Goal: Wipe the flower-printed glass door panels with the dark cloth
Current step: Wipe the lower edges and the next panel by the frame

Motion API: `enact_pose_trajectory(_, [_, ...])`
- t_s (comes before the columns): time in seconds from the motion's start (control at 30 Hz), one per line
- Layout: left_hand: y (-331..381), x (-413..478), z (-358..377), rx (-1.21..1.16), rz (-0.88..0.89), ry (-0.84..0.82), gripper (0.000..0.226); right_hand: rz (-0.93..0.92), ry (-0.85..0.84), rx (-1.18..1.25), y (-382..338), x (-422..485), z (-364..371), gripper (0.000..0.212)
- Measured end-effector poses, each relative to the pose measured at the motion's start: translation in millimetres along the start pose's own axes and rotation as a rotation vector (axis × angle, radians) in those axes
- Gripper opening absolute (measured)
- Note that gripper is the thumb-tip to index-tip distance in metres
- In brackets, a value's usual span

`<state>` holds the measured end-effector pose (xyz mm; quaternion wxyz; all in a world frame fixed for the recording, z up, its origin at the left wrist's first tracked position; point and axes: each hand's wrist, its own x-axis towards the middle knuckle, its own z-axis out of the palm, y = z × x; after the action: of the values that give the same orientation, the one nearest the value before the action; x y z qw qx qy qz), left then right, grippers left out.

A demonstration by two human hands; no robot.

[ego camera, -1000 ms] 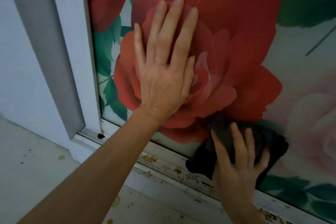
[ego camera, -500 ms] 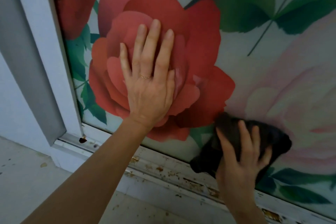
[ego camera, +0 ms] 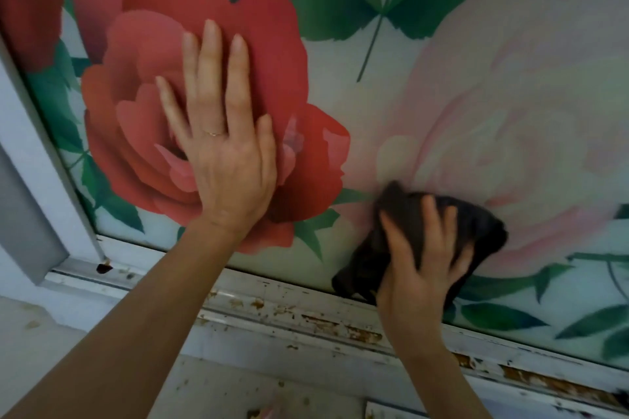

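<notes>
The right hand, fingers spread flat, is sliding the dark cloth rightward, off the red rose onto the pale pink bloom, low on the glass panel. The left hand is still bracing, splayed. The bottom strip is getting covered.

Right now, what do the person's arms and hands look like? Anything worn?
The left forearm and right forearm are bare: no sleeves, gloves, watch or bracelet in view. The left hand wears one thin gold-coloured metal ring on its ring finger. The right hand shows no jewellery.
</notes>
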<state>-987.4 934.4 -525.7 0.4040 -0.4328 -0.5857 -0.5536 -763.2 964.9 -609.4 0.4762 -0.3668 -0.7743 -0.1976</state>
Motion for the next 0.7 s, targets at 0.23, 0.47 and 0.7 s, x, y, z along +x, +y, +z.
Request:
enact_pose_trajectory(0.23, [55.1, -24.6, 21.2, -0.030, 0.206, -0.047, 0.045, -0.085, -0.072, 0.064, -16.1, 11.4, 2.7, 0.042])
enact_pose_trajectory(0.47, [64.2, -28.1, 24.7, -0.021, 0.185, -0.047, 0.048, -0.076, 0.044, 0.065, 47.9, 39.1, -35.2, 0.038])
enact_pose_trajectory(0.7, [102.0, -19.6, 37.3, -0.061, 0.181, -0.030, 0.050, 0.145, 0.283, 0.108, 71.5, 63.9, -52.9, 0.055])
